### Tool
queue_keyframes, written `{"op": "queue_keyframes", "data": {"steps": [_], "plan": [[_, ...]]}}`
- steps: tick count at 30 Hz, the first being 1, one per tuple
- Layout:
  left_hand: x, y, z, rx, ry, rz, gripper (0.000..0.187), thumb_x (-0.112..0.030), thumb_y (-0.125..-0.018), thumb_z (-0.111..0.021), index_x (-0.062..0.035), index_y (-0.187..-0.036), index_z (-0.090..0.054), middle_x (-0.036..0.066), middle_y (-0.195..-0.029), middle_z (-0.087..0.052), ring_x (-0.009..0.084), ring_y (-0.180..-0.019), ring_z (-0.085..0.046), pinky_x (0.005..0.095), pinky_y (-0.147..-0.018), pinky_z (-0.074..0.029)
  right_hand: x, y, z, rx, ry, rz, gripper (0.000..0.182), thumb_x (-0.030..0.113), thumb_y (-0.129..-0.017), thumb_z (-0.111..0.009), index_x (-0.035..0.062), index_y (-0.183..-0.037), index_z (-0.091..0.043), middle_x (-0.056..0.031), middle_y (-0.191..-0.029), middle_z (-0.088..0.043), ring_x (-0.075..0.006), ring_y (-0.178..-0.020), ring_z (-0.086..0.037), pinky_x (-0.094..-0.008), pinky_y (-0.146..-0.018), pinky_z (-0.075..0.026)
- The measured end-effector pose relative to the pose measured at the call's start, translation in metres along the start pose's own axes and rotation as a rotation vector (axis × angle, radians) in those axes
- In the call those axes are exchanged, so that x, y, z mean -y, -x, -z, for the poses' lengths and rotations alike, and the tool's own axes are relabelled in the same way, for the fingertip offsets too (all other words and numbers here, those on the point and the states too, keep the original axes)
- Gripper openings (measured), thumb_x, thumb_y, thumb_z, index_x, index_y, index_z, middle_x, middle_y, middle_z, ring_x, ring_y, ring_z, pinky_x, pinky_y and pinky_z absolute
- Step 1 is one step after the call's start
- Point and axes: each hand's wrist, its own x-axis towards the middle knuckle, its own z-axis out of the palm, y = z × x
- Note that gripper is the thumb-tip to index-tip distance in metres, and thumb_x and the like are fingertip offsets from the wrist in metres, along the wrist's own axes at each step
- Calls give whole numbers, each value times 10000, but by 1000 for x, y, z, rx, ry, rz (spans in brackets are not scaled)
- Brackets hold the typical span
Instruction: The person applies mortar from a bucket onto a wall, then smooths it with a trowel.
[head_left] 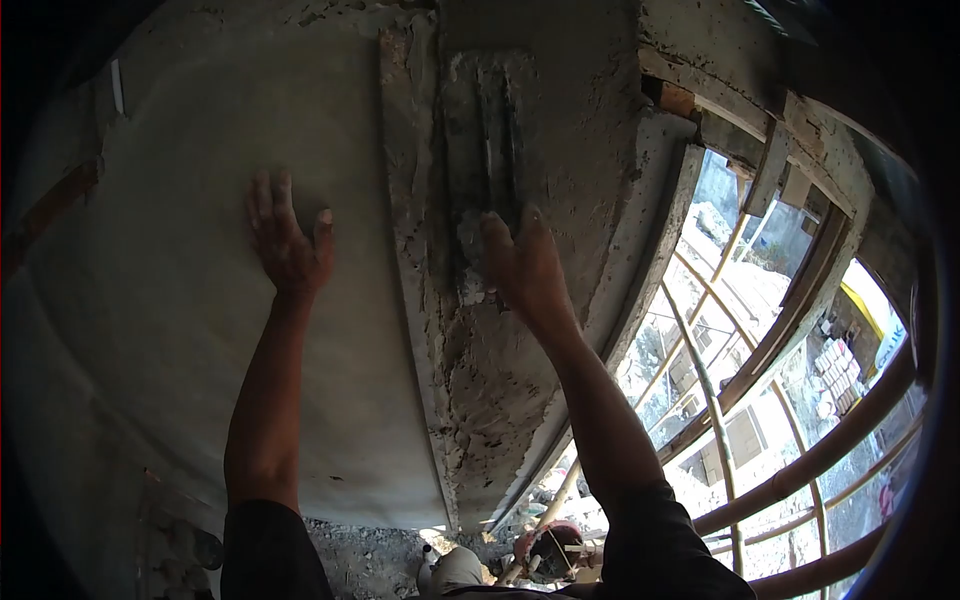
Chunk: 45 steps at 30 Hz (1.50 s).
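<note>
My left hand (288,238) is spread against a smooth grey wall (190,330), its palm towards the surface. My right hand (522,262) is wrapped round the handle of a plastering trowel (462,105). The trowel's long, mortar-smeared blade lies upright against a strip of damp grey plaster (585,130). Between my hands, a long straight board (412,240) runs up the wall along the edge of this strip. Below the trowel the plaster is rough and lumpy. My fingers hide part of the handle.
At right, a frame (668,250) borders a bright opening. Bamboo poles (707,390) and a thick curved rail (820,455) cross it, with stacked blocks (838,368) beyond. Low down, a bucket (550,545) stands near rubble-strewn ground (365,555).
</note>
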Motion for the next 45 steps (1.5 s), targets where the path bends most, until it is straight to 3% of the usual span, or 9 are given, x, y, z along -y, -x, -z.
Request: {"op": "queue_keyframes", "data": {"steps": [6,14,18,24,26,33,38,42,45], "plan": [[2,-2,-2,-13,-3,-45,727,-546,-1021,-472,-47,-1538,-359,275,-1554,-360,484,-1441,-321,584,-1162,-268,-96,109,-23,73,39,-33,563,314,-1005,-576,-122,-1311,-393,-423,-998,-619,-588,-1024,-600,-562,-842,-498],[3,2,-6,-10,-23,-57,697,-507,-1020,-487,-56,-1538,-368,253,-1567,-340,490,-1438,-328,602,-1127,-318,-264,287,-37,143,-33,-248,519,246,-974,-610,-123,-1305,-457,-360,-1144,-604,-500,-1094,-604,-499,-937,-477],[3,-1,-6,4,-21,-52,711,-520,-1025,-467,-51,-1545,-348,253,-1575,-324,489,-1453,-304,605,-1140,-287,-230,272,-32,108,-128,-187,611,260,-984,-592,-125,-1410,-383,-364,-1283,-571,-485,-1248,-563,-475,-998,-467],[4,3,-6,29,-55,-65,724,-534,-1034,-448,-38,-1548,-330,258,-1576,-314,498,-1457,-288,612,-1143,-271,-92,135,-19,-26,-187,-319,535,248,-990,-579,-138,-1337,-449,-312,-1116,-639,-403,-1072,-645,-459,-930,-493],[5,4,-6,29,-60,-68,726,-537,-1035,-447,-33,-1545,-333,263,-1572,-318,494,-1459,-289,611,-1143,-271,-82,112,-9,1,-250,-350,576,311,-983,-587,-125,-1330,-441,-371,-1126,-622,-489,-1115,-613,-498,-951,-478],[8,2,-10,14,-36,-85,742,-559,-1031,-443,-21,-1533,-345,280,-1544,-357,490,-1439,-324,594,-1145,-280,-194,189,-43,163,35,-280,557,342,-981,-579,-74,-1313,-416,-392,-1111,-622,-577,-1049,-593,-581,-882,-483],[3,3,-5,60,-38,-52,755,-572,-1027,-443,-16,-1530,-349,291,-1545,-350,498,-1424,-343,586,-1139,-292,-300,299,-27,296,27,-327,502,282,-982,-596,-56,-1318,-437,-346,-1146,-629,-539,-1113,-589,-524,-889,-493],[1,0,-10,48,-36,-42,751,-565,-1027,-448,-13,-1527,-354,296,-1541,-355,497,-1418,-352,587,-1124,-310,-287,322,-13,130,1,-273,465,239,-976,-610,-65,-1299,-470,-315,-1137,-644,-470,-1111,-634,-488,-879,-498],[4,5,-4,59,-64,-55,740,-552,-1027,-457,-7,-1519,-365,300,-1531,-368,501,-1409,-363,588,-1117,-320,-226,259,-21,16,-79,-255,461,262,-987,-590,-29,-1321,-460,-321,-1110,-655,-503,-1068,-638,-523,-856,-510]]}}
